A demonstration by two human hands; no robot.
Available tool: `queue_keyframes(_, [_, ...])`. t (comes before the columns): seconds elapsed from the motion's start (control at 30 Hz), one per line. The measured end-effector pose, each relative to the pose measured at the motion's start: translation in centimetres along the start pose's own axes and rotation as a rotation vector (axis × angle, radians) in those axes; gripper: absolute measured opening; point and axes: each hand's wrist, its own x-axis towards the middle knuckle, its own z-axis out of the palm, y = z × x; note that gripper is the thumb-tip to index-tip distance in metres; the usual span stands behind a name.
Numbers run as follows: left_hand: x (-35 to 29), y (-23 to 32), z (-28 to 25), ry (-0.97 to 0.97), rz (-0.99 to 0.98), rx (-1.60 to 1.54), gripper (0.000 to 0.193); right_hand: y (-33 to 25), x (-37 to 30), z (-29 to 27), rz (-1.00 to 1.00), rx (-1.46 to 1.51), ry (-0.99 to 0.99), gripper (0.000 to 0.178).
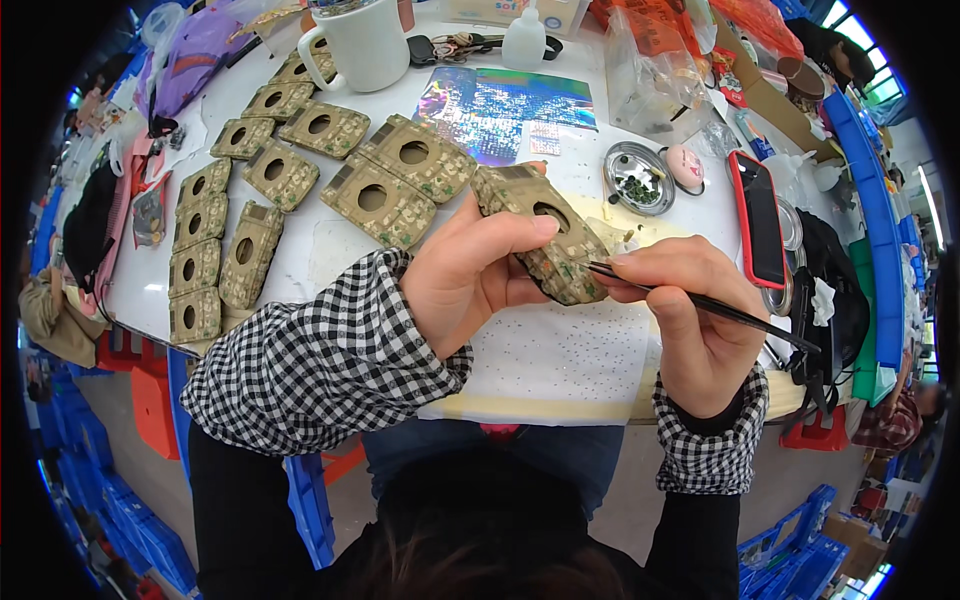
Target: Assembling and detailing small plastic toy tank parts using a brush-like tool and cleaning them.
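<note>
My left hand (475,270) is closed around a camouflage-patterned model vehicle hull (580,255) with a round hole in its top, lifted above the table and tilted. In my right hand (705,320) is a pair of dark tweezers (720,307), pinched between thumb and fingers. Their tips touch or nearly touch the near right end of the hull; whether they grip a small part there I cannot tell. Several matching hulls, such as one large hull (385,212) and one smaller upright hull (250,255), lie in rows to the left. A round metal dish (660,195) holds small dark green parts.
White paper (555,365) with scattered specks lies before me. A white mug (375,50), keys (460,45), a squeeze bottle (525,42) and a shiny holographic sheet (470,105) stand or lie farther back. A red-cased phone (760,220) and a black bag (835,300) are at the right.
</note>
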Motion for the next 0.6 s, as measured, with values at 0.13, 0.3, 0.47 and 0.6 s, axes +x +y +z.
queue_keyframes(0.13, [0.0,0.0,-0.1,-0.019,-0.005,-0.022,0.049,0.2,-0.1,0.0,0.014,0.028,0.007,0.014])
queue_keyframes(0.3, [0.2,-0.2,-0.6,-0.038,-0.036,0.006,0.050,0.2,-0.3,0.0,0.025,0.117,0.061,0.017])
queue_keyframes(0.47, [0.1,0.1,-0.7,0.001,-0.047,-0.094,0.051,1.0,-0.1,-0.1,-0.121,0.057,0.085,0.019])
queue_keyframes(0.6, [-0.1,0.3,-0.5,0.012,-0.026,-0.109,0.051,1.0,-0.2,0.1,-0.127,0.063,0.087,0.019])
